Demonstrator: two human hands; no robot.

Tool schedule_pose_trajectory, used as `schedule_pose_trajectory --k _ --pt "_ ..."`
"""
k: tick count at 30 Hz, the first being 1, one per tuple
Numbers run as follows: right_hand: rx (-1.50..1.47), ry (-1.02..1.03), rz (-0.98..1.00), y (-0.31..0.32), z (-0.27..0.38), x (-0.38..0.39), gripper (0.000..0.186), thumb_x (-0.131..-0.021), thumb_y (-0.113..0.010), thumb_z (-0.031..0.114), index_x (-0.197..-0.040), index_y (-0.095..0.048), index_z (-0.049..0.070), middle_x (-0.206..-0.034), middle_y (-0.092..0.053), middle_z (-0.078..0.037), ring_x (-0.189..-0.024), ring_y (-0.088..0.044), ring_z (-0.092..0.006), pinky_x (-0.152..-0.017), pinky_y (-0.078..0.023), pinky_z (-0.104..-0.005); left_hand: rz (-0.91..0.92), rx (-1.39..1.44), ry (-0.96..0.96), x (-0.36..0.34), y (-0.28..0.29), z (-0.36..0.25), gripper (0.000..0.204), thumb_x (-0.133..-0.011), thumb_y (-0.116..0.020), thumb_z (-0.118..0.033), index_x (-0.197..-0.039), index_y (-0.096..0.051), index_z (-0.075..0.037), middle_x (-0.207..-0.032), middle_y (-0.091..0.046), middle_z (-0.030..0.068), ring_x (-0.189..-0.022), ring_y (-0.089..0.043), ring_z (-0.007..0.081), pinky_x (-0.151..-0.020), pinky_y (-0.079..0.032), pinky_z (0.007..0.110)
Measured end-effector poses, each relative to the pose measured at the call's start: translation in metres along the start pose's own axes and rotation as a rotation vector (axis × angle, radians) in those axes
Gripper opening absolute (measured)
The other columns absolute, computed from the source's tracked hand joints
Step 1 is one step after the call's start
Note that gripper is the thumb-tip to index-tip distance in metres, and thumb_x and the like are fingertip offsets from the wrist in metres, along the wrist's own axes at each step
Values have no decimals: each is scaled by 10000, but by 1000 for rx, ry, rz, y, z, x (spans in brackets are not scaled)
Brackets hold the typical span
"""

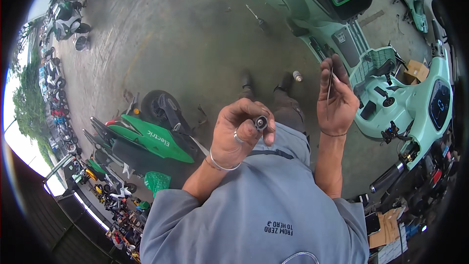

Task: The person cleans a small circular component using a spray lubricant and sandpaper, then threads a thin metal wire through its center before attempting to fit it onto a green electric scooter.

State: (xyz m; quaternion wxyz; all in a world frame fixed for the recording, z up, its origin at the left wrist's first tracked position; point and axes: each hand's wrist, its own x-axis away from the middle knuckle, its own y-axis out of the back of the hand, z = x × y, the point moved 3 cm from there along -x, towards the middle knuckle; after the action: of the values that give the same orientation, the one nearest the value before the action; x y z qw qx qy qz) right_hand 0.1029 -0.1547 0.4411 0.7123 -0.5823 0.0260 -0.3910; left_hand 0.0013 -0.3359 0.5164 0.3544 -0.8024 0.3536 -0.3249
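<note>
Socket-like metal cylinder [261, 123], bore facing the camera, is clamped by left hand [233, 129] fingers; at two o'clock, right hand [338, 99] fingers pinch a thin strip [329, 93], axis twelve-to-six

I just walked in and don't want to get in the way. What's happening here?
A person stands between vehicles, handling small parts. The left hand grips a round hollow metal piece; the right hand, held apart from it, holds a thin flat piece nearly edge-on to the camera. A mint-green scooter is at the right, a green-panelled two-wheeler at the left.
</note>
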Motion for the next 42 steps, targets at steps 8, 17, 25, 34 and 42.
schedule_pose_trajectory --k 8,17,25,34,42 --pt "138 42 484 -107 -18 45 535 -874 -449 -92 -1395 -334 -59 -1340 -435 -297 -1213 -511 -372 -974 -496 -443 119 131 -104 38 3 -58 278 -862 -696 -208 -1031 -590 -14 -928 -625 138 -738 -613 195 -631 -501 293" --pt "679 490 687 -186 -85 87 244 -932 -582 138 -1029 -612 -84 -919 -601 -184 -739 -651 -221 -565 -548 -317 89 -63 -227 62 21 -97 306 -852 -699 -151 -1071 -592 34 -948 -615 167 -748 -639 235 -648 -543 335" --pt "709 268 563 -193 -117 86 194 -743 -674 -153 -909 -614 -74 -941 -631 -226 -763 -675 -222 -631 -565 -291 57 -55 -141 66 35 -108 373 -902 -634 -290 -1081 -587 35 -944 -617 165 -746 -639 238 -648 -540 336" --pt "817 285 490 -195 -138 84 231 -775 -618 -179 -951 -522 -63 -907 -602 -204 -698 -628 -163 -581 -553 -257 66 -97 -53 65 40 -117 415 -929 -583 -304 -1114 -567 67 -959 -620 166 -769 -638 221 -683 -542 328" --pt "841 280 528 -200 -142 84 246 -772 -604 -198 -953 -528 -51 -896 -594 -175 -697 -615 -156 -590 -542 -259 54 -37 -17 66 44 -121 385 -923 -600 -266 -1112 -575 68 -954 -638 178 -757 -647 223 -668 -551 333"
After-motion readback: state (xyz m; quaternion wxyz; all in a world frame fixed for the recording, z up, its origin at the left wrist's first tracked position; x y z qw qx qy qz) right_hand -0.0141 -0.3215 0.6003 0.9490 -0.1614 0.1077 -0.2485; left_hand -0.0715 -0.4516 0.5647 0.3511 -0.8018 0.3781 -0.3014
